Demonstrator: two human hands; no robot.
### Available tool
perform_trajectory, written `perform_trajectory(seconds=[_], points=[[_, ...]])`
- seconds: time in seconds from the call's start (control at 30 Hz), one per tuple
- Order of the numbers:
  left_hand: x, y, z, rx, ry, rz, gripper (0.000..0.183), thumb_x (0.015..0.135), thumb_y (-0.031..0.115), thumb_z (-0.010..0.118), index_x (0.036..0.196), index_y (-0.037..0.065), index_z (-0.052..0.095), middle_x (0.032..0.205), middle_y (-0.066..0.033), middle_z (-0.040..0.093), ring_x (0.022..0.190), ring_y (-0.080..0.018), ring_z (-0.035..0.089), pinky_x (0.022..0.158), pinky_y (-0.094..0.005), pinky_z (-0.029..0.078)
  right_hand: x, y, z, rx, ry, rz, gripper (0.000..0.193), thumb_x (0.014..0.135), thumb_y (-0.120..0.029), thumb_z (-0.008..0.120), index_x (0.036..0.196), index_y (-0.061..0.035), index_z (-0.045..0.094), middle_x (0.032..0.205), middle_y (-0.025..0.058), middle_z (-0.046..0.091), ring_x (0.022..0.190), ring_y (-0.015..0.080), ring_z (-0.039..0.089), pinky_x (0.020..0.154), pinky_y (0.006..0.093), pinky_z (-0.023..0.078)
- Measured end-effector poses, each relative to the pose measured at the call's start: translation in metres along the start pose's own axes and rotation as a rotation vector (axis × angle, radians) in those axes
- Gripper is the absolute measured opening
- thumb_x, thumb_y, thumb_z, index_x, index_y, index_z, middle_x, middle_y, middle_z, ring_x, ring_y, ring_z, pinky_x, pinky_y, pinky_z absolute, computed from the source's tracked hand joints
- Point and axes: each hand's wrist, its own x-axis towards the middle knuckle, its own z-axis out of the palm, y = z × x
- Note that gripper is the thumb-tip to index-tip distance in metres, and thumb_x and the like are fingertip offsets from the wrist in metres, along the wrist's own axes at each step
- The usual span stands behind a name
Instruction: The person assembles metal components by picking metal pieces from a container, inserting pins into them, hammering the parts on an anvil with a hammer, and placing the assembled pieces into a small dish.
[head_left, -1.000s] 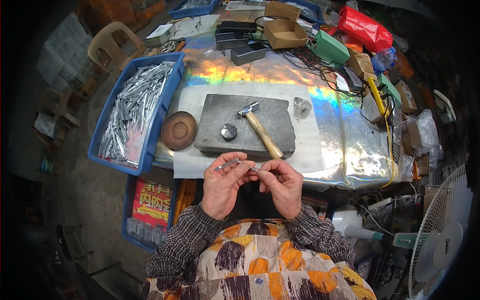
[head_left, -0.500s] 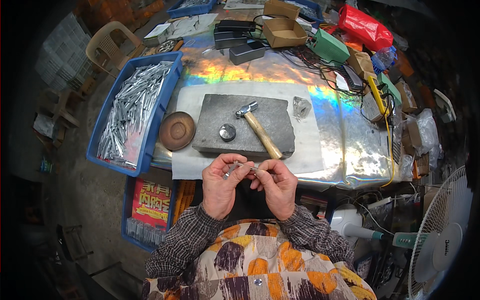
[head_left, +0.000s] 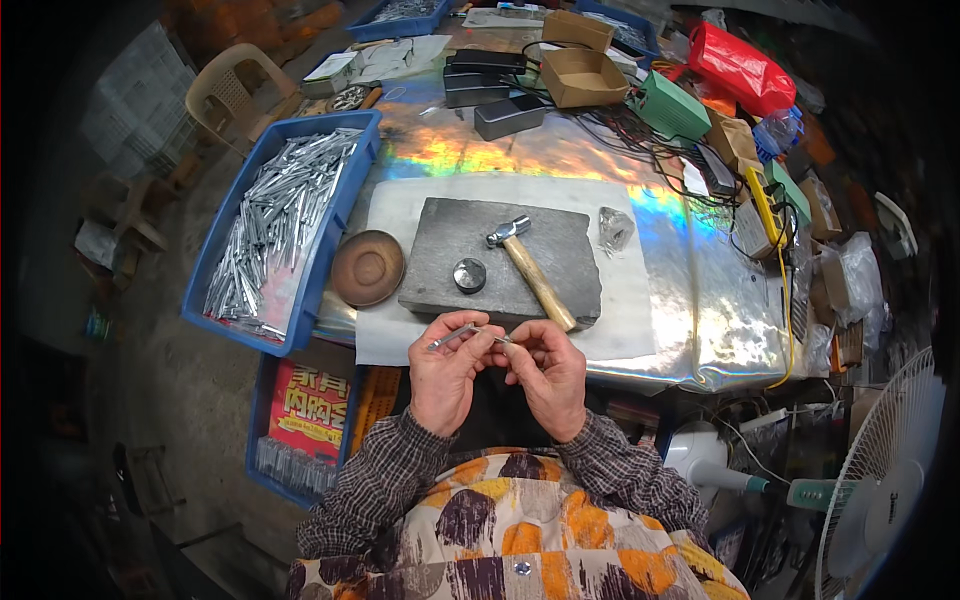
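Observation:
A slim silvery metal piece is pinched in my left hand, its free end sticking out to the left past the fingers. My right hand is closed at the other end of it, thumb against fingertips, and the fingers hide what exactly sits there. Both hands are close together just off the near edge of a grey stone block. On the block lie a ball-peen hammer with a wooden handle and a small round dark metal piece.
Left of the block are a brown round wooden dish and a blue tray heaped with silvery metal pieces. A small clear plastic bag lies to the right. Cables, boxes and a yellow power strip crowd the back right; a fan stands lower right.
The metal piece has turned in my left hand, its free end now pointing further left. My hands have drawn slightly closer together. The whole view has shifted a little.

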Motion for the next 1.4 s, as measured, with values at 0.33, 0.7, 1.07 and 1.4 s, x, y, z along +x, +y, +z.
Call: perform_trajectory(seconds=[0.33,0.7,1.07,1.4], points=[[0.035,0.028,-0.019,0.065,-0.009,0.162,0.019,0.087,0.001,0.059,0.105,-0.001,0.054,0.089,-0.0143,0.065,0.077,-0.0203,0.065,0.065,-0.0301,0.054,0.028,-0.004,-0.014,-0.624,-0.021,-0.368,0.017,0.075,0.000,0.067,0.089,-0.0006,0.057,0.076,0.0078,0.058,0.064,0.0172,0.058,0.054,0.0293,0.046],[0.048,0.035,-0.035,0.137,0.046,0.178,0.018,0.087,0.001,0.059,0.105,0.001,0.056,0.087,-0.0122,0.064,0.076,-0.0193,0.064,0.064,-0.0284,0.053,0.060,-0.002,-0.033,-1.250,0.024,-0.409,0.033,0.071,-0.007,0.067,0.101,-0.0032,0.055,0.083,0.0118,0.050,0.078,0.0295,0.054,0.065,0.0395,0.046],[0.047,0.032,-0.043,0.114,0.054,0.164,0.018,0.087,0.002,0.059,0.104,0.001,0.057,0.088,-0.0125,0.065,0.076,-0.0193,0.064,0.063,-0.0282,0.053,0.053,-0.010,-0.039,-1.406,0.211,-0.440,0.044,0.068,-0.011,0.070,0.108,-0.0035,0.055,0.093,0.0116,0.052,0.088,0.0288,0.051,0.072,0.0388,0.043],[0.046,0.036,-0.042,0.143,0.056,0.187,0.020,0.087,0.003,0.060,0.106,-0.001,0.055,0.088,-0.0130,0.065,0.076,-0.0192,0.064,0.064,-0.0281,0.053,0.089,0.007,0.014,-1.071,-0.240,-0.527,0.047,0.066,-0.015,0.074,0.107,-0.0021,0.055,0.093,0.0109,0.051,0.092,0.0279,0.049,0.075,0.0380,0.040]])
